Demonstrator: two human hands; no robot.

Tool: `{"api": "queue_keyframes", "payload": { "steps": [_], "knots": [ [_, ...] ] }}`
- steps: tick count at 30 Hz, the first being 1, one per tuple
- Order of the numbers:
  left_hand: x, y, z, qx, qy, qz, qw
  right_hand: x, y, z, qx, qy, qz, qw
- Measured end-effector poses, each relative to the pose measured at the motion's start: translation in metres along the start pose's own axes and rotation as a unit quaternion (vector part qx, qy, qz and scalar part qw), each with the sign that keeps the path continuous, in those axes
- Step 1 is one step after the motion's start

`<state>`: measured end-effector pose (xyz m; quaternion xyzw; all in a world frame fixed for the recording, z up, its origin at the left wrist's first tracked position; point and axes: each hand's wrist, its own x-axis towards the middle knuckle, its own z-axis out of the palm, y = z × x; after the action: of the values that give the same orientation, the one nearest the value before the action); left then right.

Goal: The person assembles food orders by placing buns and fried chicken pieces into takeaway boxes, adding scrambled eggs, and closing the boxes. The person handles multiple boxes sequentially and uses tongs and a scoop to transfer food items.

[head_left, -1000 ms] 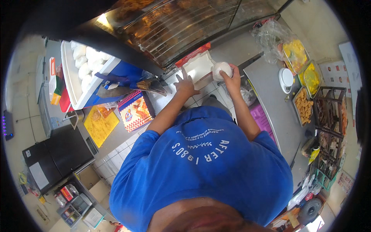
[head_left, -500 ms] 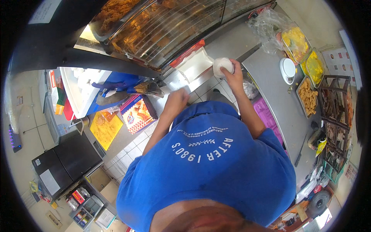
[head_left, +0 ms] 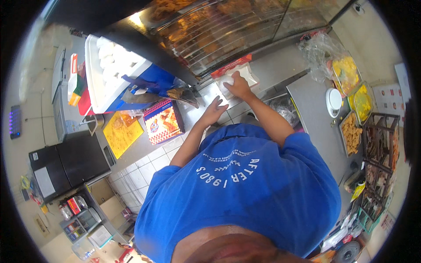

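Note:
My right hand is closed on a white round bundle, which looks wrapped in thin paper or plastic. It is at the left end of an opened white carton with a red flap, on the steel counter below the glass display case. Whether the bundle touches the carton's bottom, I cannot tell. My left hand hovers just left of and nearer than the carton, fingers apart, holding nothing.
A blue cooler with a white rim holds several white bundles at the left. A printed food box and a yellow board lie nearer. On the right counter stand a white scale, a tray of fried pieces and plastic bags.
My right hand has carried the white bundle leftward to the carton. My left hand's fingers, curled before, are now spread. The whole view has shifted with my head.

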<state>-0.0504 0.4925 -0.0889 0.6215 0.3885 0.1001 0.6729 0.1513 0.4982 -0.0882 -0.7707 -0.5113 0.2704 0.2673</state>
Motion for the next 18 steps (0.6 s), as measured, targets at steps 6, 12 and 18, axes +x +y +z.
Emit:
{"api": "queue_keyframes", "payload": {
  "steps": [6, 12, 18],
  "knots": [
    [-0.018, 0.006, 0.018, 0.108, 0.037, 0.01, 0.993, -0.027, 0.0, -0.001, -0.157, 0.192, -0.171, 0.954],
    [-0.112, 0.14, -0.018, 0.121, -0.225, 0.074, 0.964, -0.018, -0.096, -0.052, 0.066, 0.382, -0.315, 0.866],
    [-0.176, 0.274, -0.076, 0.006, -0.172, 0.467, 0.867, 0.058, -0.145, -0.069, -0.041, 0.441, -0.477, 0.759]
  ]
}}
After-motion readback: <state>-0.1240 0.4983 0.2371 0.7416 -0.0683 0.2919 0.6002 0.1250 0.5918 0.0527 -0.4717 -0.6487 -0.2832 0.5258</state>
